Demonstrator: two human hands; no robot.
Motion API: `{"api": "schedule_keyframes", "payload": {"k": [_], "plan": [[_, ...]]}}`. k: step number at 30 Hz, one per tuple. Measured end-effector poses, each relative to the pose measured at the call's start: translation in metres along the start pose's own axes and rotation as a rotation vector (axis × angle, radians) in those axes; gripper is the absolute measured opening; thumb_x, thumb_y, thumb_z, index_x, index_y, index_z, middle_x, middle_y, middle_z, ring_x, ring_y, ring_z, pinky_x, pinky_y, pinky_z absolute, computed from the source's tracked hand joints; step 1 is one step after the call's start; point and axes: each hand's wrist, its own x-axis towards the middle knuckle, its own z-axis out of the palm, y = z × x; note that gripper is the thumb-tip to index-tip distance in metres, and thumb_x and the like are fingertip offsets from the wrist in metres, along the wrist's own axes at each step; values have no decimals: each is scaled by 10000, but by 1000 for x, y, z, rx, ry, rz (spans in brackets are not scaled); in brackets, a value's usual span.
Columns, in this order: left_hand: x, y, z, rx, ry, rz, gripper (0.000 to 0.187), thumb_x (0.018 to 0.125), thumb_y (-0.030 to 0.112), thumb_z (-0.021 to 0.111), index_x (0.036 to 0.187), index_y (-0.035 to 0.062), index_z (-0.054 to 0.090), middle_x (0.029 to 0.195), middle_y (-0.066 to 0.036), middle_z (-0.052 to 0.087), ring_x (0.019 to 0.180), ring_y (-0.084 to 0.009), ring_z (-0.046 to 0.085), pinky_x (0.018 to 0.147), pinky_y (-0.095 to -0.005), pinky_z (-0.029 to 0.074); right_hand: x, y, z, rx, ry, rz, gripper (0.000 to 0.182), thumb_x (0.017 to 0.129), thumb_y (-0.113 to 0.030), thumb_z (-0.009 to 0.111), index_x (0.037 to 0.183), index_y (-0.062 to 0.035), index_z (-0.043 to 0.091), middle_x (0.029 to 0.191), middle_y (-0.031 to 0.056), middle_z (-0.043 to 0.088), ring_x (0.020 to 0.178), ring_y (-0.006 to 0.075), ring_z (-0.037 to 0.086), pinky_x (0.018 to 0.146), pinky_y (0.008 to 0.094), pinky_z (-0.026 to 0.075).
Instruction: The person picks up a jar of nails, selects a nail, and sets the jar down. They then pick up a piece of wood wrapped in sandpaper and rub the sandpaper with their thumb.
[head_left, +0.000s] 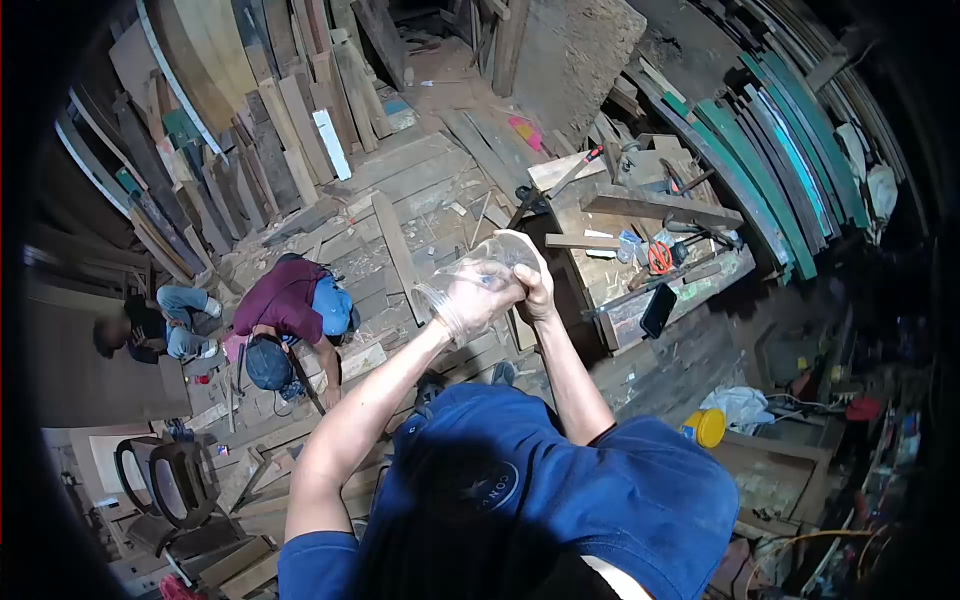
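A clear plastic container (515, 247), like a jar or a tub, is held up in front of my chest. My left hand (478, 292) appears to be inside it, with the container's ringed edge around my wrist. Through the plastic its fingers look curled, and I cannot make out what they hold. My right hand (537, 288) is closed on the container's right side, close to the left fingertips.
A person in a maroon shirt (285, 297) crouches at left; another (180, 325) sits farther left. On the right is a workbench (640, 320) with a saw (578, 170), tools and a phone (657, 310). Planks (330, 140) lean at the back; a yellow tub (708, 428) stands lower right.
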Motion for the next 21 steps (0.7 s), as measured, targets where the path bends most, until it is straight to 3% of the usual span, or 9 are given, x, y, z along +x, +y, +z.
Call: {"api": "schedule_keyframes", "payload": {"k": [5,6,9,10,11,14,17,18,21], "plan": [[-3,9,1,-80,-9,7,270,771,288,775,919,70,713,778,-76,677,708,-188,642,654,-349,513,-8,-5,-2,-25,-6,-10,788,700,-468,662,1297,20,498,1146,122,604,1069,210,585,958,341,447],[-4,13,0,-233,-58,-78,262,778,280,773,931,76,717,791,-87,683,708,-189,642,655,-348,514,-9,-6,-2,-19,-8,-13,796,694,-472,665,1296,21,500,1141,118,606,1060,209,588,950,339,451],[-2,34,-6,10,-98,-135,257,785,263,769,940,66,712,809,-97,684,702,-196,642,644,-342,509,-12,-6,-6,6,6,7,783,699,-457,663,1294,27,502,1149,122,608,1064,210,593,948,338,458],[-2,17,6,-256,-59,-32,232,805,241,744,931,52,695,820,-111,673,706,-218,638,649,-350,501,-14,-8,-4,30,16,11,755,713,-432,660,1290,28,506,1153,122,614,1069,208,599,950,336,464],[-6,1,14,-175,-55,-25,219,815,232,729,926,48,687,815,-112,666,710,-218,634,656,-349,498,-13,-3,-12,35,-4,1,736,725,-409,656,1297,28,504,1164,128,620,1081,208,605,964,341,467],[-6,28,-1,16,-85,-43,152,856,176,652,904,32,643,768,-118,628,710,-230,612,663,-358,483,-17,5,-17,245,45,74,746,746,-429,653,1320,22,496,1198,143,620,1108,244,610,995,379,471],[-17,48,-12,-71,21,-33,136,842,140,639,892,15,621,741,-138,610,681,-256,599,624,-377,469,-21,5,-15,553,172,224,752,773,-469,628,1333,14,492,1239,164,607,1139,285,598,1008,422,469],[-16,53,-17,-57,22,-45,162,845,142,623,871,-15,593,723,-166,592,665,-285,587,603,-398,452,-21,3,-14,611,173,219,657,791,-412,633,1295,-3,530,1218,144,619,1104,265,616,975,409,497],[-22,70,-31,16,4,-37,193,860,155,600,859,-38,581,710,-175,576,653,-286,577,596,-396,442,-23,2,-13,645,147,240,667,807,-452,592,1299,-6,531,1209,149,627,1081,278,630,968,423,506]]}}
